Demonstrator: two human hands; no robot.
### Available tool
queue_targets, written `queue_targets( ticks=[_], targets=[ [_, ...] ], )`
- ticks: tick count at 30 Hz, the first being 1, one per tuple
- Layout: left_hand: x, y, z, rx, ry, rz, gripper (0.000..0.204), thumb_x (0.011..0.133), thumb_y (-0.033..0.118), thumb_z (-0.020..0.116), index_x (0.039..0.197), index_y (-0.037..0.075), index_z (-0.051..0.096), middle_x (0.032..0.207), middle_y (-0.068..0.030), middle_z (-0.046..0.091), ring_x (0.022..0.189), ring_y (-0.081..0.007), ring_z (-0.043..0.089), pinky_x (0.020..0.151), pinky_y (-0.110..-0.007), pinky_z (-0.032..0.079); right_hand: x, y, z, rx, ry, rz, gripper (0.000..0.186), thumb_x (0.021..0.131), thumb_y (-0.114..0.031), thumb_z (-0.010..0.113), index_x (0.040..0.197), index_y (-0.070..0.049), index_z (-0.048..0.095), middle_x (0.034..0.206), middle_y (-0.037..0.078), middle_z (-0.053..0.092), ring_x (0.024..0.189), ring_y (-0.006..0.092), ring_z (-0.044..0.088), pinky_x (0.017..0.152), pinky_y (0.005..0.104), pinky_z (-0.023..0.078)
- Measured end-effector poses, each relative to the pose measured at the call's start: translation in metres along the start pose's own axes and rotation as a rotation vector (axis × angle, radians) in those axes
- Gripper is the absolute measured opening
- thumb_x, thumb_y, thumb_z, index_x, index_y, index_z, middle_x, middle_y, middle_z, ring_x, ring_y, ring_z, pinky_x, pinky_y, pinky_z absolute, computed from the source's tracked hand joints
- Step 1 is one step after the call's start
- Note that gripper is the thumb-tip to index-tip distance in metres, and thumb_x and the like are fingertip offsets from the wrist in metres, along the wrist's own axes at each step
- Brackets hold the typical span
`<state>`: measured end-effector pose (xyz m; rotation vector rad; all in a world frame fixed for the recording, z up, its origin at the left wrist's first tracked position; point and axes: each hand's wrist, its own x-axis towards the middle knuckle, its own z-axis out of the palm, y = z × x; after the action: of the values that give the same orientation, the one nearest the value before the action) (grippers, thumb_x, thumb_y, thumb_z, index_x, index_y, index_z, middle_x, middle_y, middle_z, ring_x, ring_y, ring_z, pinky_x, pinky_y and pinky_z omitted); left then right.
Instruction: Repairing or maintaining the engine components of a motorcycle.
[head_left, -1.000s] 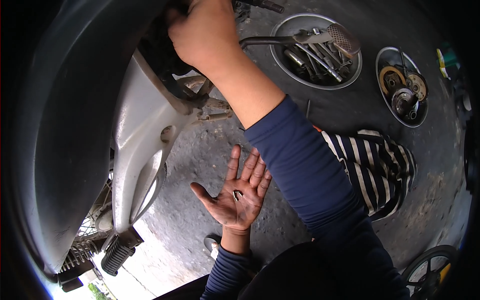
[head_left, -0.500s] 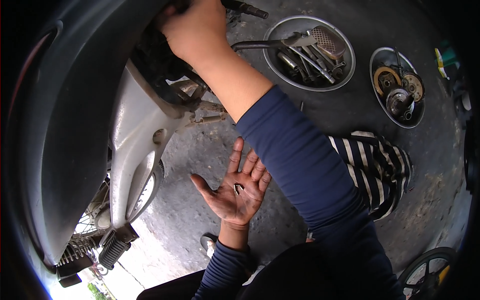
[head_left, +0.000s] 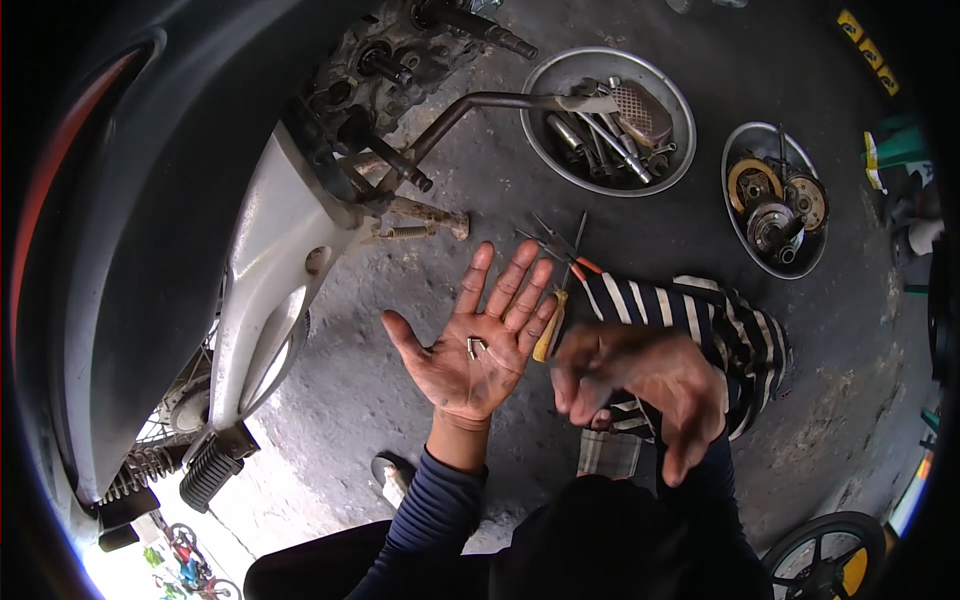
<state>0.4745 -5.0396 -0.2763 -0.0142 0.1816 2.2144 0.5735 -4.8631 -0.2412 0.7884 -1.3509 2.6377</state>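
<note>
My left hand (head_left: 470, 350) lies palm up with its fingers spread. A few small metal pins (head_left: 476, 348) rest loose on its palm, too small to make out well. My right hand (head_left: 645, 385) hovers to its right, above a striped black-and-white cloth (head_left: 750, 330); motion smears its bent fingers, and whether anything is in them cannot be seen. Beyond the left hand, a motorcycle engine (head_left: 375, 75) stands uncovered, with shafts sticking out. Between the hands and the engine, pliers with orange handles (head_left: 583, 262) and a screwdriver with a yellow handle (head_left: 550, 328) lie on the floor.
A metal bowl (head_left: 535, 130) of sockets and wrenches stands at the far side, below the end of a bent lever (head_left: 480, 100). Another bowl (head_left: 733, 205) holds round clutch-like parts. The motorcycle's grey swingarm (head_left: 260, 270) fills the left. A wheel (head_left: 830, 555) is at lower right.
My right hand has come back from the engine toward me, baring the engine and the tools on the floor. My left hand keeps the pins on its palm, nearly in place.
</note>
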Motion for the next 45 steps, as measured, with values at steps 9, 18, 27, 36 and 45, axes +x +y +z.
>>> queue_targets(
  ticks=[9,18,27,36,45],
  targets=[
    [0.019,-0.037,0.006,-0.091,-0.140,-0.080,0.110,0.080,0.086,0.039,0.156,0.010,0.016,0.161,-0.0259,0.003,0.149,-0.0412,0.004,0.121,-0.053,0.009,-0.090,-0.017,0.026,0.080,0.237,0.273,0.027,0.064,-0.014,0.075,0.087,-0.002,0.070,0.102,0.015,0.051,0.099,0.0274,0.053,0.098,0.0485,0.045],
    [0.019,-0.058,0.003,-0.103,-0.029,-0.145,0.117,0.078,0.091,0.026,0.155,0.004,0.014,0.160,-0.0257,0.009,0.149,-0.0402,0.011,0.119,-0.052,0.018,-0.003,-0.005,0.012,-1.553,0.134,0.272,0.020,0.070,-0.013,0.075,0.090,-0.010,0.073,0.106,0.004,0.054,0.098,0.0253,0.055,0.084,0.0433,0.046],
    [0.021,-0.077,-0.017,-0.123,0.089,-0.295,0.117,0.078,0.091,0.021,0.154,0.002,0.021,0.157,-0.0220,0.023,0.143,-0.0366,0.030,0.118,-0.048,0.024,0.006,-0.003,0.001,-1.749,-0.191,0.414,0.022,0.070,-0.015,0.069,0.090,-0.007,0.069,0.105,0.005,0.054,0.106,0.0242,0.051,0.090,0.0461,0.041],
    [0.018,-0.062,-0.033,-0.187,-0.020,-0.278,0.118,0.076,0.092,0.030,0.155,0.005,0.018,0.159,-0.0250,0.015,0.149,-0.0344,0.015,0.121,-0.045,0.012,-0.136,-0.047,0.028,-0.425,0.415,0.854,0.015,0.078,0.002,0.070,0.092,0.001,0.065,0.098,0.012,0.059,0.091,0.0210,0.061,0.078,0.0309,0.047],
    [0.013,-0.060,-0.040,-0.101,0.034,-0.257,0.115,0.077,0.090,0.033,0.155,0.006,0.018,0.160,-0.0255,0.012,0.149,-0.0353,0.015,0.121,-0.046,0.013,-0.185,-0.041,0.066,0.096,0.636,0.860,0.033,0.097,-0.024,0.054,0.113,0.004,0.063,0.117,0.014,0.062,0.114,0.0232,0.058,0.097,0.0336,0.043]
  ],
)
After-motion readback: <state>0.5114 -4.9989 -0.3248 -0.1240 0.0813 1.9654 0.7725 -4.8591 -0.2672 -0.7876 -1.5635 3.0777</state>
